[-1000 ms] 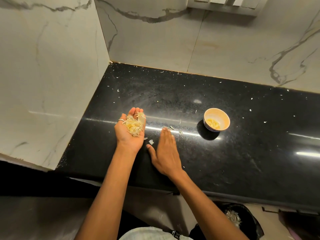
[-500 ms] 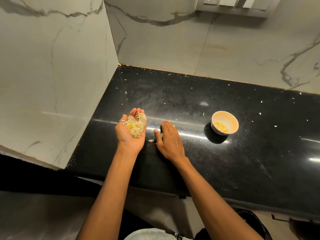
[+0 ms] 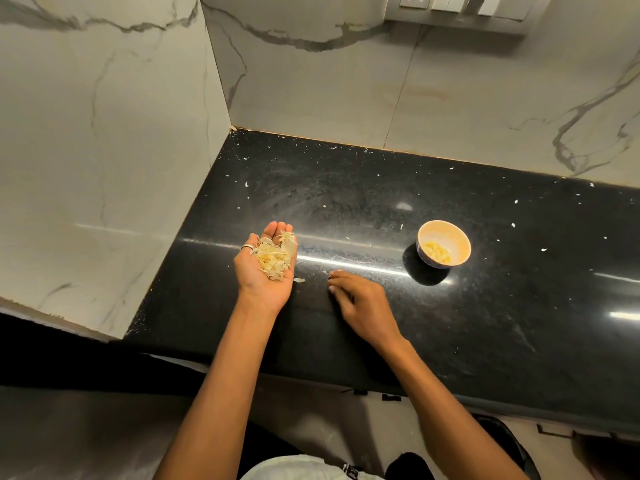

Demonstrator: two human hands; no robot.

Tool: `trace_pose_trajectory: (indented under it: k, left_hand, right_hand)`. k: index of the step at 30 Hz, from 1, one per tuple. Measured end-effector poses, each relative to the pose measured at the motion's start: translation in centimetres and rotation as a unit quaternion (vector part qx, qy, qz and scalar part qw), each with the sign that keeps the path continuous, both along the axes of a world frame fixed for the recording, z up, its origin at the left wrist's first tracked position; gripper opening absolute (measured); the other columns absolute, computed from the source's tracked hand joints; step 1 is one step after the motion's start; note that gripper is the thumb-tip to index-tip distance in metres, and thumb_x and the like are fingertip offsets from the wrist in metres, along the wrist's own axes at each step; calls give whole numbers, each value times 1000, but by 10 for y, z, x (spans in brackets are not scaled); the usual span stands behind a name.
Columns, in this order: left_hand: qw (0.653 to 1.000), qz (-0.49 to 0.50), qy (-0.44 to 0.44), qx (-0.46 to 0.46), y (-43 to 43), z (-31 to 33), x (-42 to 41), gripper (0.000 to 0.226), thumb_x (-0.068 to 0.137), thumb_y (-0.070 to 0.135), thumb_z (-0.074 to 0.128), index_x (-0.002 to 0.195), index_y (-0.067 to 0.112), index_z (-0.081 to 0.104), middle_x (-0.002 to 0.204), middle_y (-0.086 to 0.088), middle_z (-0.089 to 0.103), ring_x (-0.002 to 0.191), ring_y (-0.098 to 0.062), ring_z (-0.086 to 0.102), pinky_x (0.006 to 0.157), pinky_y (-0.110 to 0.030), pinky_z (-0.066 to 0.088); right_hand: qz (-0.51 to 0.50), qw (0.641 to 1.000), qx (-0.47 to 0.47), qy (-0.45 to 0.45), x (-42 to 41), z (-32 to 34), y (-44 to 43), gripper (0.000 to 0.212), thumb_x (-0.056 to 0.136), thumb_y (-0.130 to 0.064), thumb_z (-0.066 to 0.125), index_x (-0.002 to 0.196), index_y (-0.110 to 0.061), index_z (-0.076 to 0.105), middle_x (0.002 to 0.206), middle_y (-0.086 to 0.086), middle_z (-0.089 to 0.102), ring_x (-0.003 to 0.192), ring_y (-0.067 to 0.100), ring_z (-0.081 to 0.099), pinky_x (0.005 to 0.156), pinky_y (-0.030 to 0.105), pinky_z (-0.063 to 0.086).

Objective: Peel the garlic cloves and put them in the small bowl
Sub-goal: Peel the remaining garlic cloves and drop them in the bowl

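Note:
My left hand is held palm up over the black counter, and a heap of pale garlic peels lies in its palm. There is a ring on one finger. My right hand rests on the counter just to its right, fingers curled and fingertips down. Whether those fingers hold anything is hidden. One loose peel lies between the two hands. The small bowl stands further right, with peeled yellow garlic cloves in its bottom.
Tiny white peel flecks are scattered across the counter. Marble walls close in the left side and the back, and a socket panel sits high on the back wall. The counter's front edge runs just below my wrists. A dark bin sits on the floor lower right.
My right hand went from lying flat to curling its fingers and has drawn back along the counter. My left hand has stayed palm up with the peels.

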State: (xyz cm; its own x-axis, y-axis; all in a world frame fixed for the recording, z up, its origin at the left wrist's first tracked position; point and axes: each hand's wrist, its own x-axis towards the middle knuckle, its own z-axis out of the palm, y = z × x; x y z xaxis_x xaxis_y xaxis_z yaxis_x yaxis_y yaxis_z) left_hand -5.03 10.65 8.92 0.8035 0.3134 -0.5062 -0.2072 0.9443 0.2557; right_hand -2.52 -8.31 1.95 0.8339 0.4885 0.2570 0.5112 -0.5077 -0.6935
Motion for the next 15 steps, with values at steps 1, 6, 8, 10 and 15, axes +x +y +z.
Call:
trace_pose_trajectory:
  k: [1, 6, 8, 10, 15]
  left_hand:
    - [1000, -2, 2, -2, -1, -1, 0, 45, 108, 32, 33, 105, 5, 69, 108, -11, 72, 119, -24, 64, 108, -38, 47]
    - [1000, -3, 4, -6, -4, -7, -1, 45, 108, 32, 33, 105, 5, 68, 109, -11, 71, 117, -25, 65, 107, -38, 48]
    - [1000, -6, 3, -7, -4, -7, -1, 45, 108, 32, 33, 105, 5, 68, 109, -11, 71, 121, -24, 63, 109, -38, 47]
    - [1000, -8, -1, -7, -3, -7, 0, 45, 108, 33, 32, 105, 5, 68, 107, -10, 71, 124, -24, 61, 111, -38, 45]
    - [1000, -3, 2, -1, 1, -5, -1, 46, 109, 32, 31, 107, 5, 67, 110, -11, 70, 124, -24, 62, 111, -39, 45]
  right_hand:
    - [-28, 999, 9, 21, -3, 6, -9, 23, 92, -14, 71, 114, -11, 76, 122, 0, 72, 119, 12, 64, 103, 32, 51]
    - [-95, 983, -51, 151, -16, 17, -40, 56, 86, -27, 80, 137, -14, 59, 125, 0, 58, 107, 12, 61, 90, 20, 53]
    - [-91, 976, -69, 183, -20, 16, -30, 58, 87, -21, 79, 139, -11, 57, 119, 0, 52, 100, 8, 59, 87, 13, 50]
    - [-83, 980, -73, 166, -17, 16, -9, 45, 91, -13, 73, 134, -8, 60, 113, 0, 50, 97, 9, 57, 90, 19, 52]
    - [-89, 983, -83, 141, 4, 19, 20, 42, 91, -12, 70, 132, -7, 63, 114, 4, 57, 107, 23, 60, 95, 39, 52]
